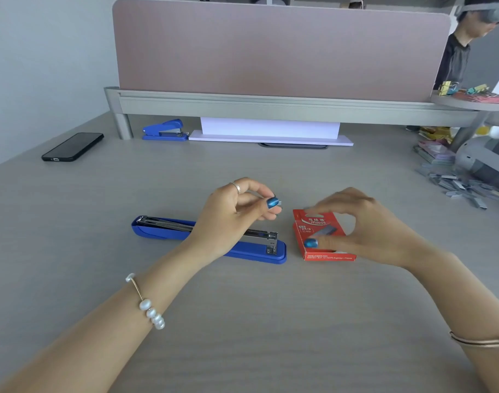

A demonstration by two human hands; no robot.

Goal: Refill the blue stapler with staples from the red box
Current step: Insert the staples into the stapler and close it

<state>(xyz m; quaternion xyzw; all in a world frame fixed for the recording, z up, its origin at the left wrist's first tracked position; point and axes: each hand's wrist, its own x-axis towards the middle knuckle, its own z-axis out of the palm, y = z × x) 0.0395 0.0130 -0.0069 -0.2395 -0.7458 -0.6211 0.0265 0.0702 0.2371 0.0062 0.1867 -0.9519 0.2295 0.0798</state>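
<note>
The blue stapler (157, 229) lies opened flat on the grey desk, its metal staple channel facing up. Above its right half my left hand (237, 214) pinches a small strip of staples (279, 203) between thumb and fingers. Just right of the stapler lies the red staple box (310, 252). My right hand (364, 231) rests on the box, thumb on its front face and fingers over its far edge, covering most of it.
A second blue stapler (164, 130) and a white stand (271, 133) sit at the back under the divider (271, 52). A black phone (72, 146) lies back left. Several loose staple strips (458, 185) are piled far right. A person (461, 49) stands beyond the divider.
</note>
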